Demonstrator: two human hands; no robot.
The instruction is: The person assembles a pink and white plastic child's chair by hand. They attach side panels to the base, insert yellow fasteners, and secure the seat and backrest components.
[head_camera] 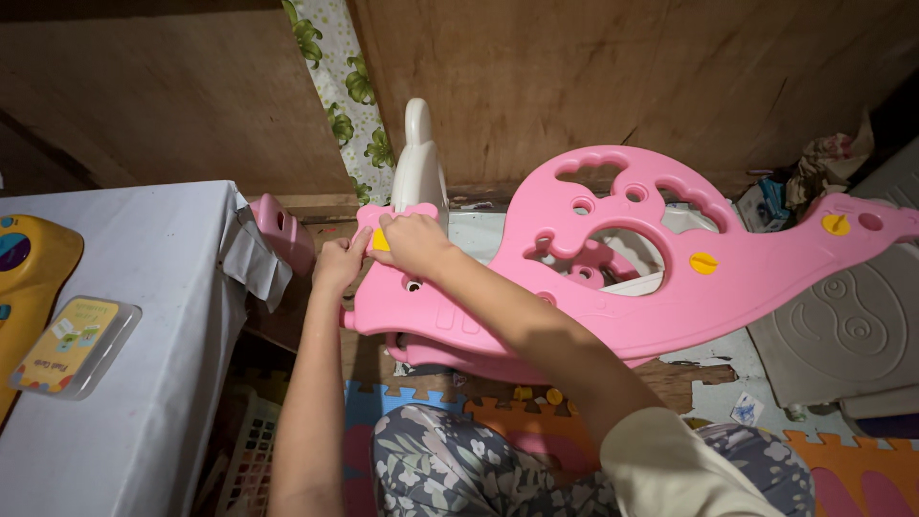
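Dim warm indoor light, dark shadowed corners, edges bowed

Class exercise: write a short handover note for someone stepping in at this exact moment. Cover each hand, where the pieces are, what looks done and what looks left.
Left hand: gripping the front end of the pink plastic rocker panel.
Right hand: on top of that end, fingers over a yellow cap.
White seat part stands behind the panel.
Done: two yellow caps sit in the panel.
Left: the cap under the right hand looks not fully seated; a loose pink piece lies by the table.
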